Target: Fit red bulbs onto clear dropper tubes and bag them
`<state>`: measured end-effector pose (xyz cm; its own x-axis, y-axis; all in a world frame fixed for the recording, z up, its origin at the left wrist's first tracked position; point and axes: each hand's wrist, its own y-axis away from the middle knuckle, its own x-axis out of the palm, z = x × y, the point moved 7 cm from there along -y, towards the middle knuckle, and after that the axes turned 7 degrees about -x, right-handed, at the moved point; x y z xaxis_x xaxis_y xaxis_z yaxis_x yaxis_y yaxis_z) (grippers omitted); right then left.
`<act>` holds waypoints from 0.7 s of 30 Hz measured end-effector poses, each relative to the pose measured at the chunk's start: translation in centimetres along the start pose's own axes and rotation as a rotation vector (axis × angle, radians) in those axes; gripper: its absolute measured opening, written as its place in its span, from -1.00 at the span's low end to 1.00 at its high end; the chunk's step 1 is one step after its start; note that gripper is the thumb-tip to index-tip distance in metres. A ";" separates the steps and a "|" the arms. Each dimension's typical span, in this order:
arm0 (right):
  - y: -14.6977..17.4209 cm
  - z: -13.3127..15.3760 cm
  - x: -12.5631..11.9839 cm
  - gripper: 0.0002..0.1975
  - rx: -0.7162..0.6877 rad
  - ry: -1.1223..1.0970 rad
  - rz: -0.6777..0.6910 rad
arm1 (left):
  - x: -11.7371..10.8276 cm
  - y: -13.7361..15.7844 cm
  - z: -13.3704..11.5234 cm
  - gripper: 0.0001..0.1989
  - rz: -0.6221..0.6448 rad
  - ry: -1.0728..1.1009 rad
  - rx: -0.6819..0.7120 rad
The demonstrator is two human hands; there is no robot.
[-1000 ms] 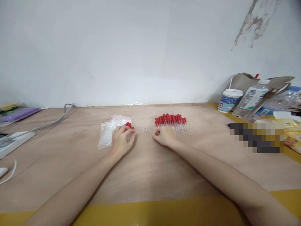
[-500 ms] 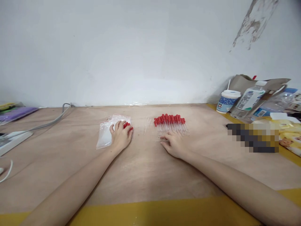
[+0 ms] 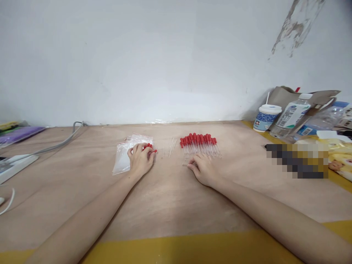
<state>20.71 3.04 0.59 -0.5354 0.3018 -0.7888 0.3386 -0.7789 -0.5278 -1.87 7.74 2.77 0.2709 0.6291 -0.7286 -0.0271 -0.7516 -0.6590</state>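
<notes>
Hands: apart. Right hand [image 3: 202, 169]: I pinch one clear tube [image 3: 185, 164], best held lightly. Left hand [image 3: 140, 160]: at red bulbs [image 3: 149, 145], grip I cannot tell. Loose tubes [image 3: 172, 146]: between hands. Red-topped droppers [image 3: 200, 138]: just beyond right hand.

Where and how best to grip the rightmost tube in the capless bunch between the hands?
Probably the near end of the tube, pinched across its sides from above and the right. It's thin, lies flat and runs near to far; other tubes crowd its left, while the gap to the red-capped droppers widens toward that end.
</notes>
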 end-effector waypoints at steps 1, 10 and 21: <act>0.0 -0.2 0.0 -0.92 0.019 -0.013 -0.003 | -0.1 0.0 -0.1 -0.87 -0.006 0.014 0.015; 0.2 -0.4 -0.6 -0.86 -0.007 -0.196 -0.108 | -1.4 2.3 -3.9 -0.84 0.119 0.386 0.278; 0.7 2.1 -0.6 -0.75 -0.284 -0.128 -0.116 | -0.4 4.6 -6.6 -0.77 0.493 0.641 0.189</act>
<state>19.58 1.17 1.36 -0.6701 0.2939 -0.6816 0.4621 -0.5535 -0.6929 4.29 2.72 1.25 0.6799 -0.0412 -0.7321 -0.4315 -0.8297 -0.3541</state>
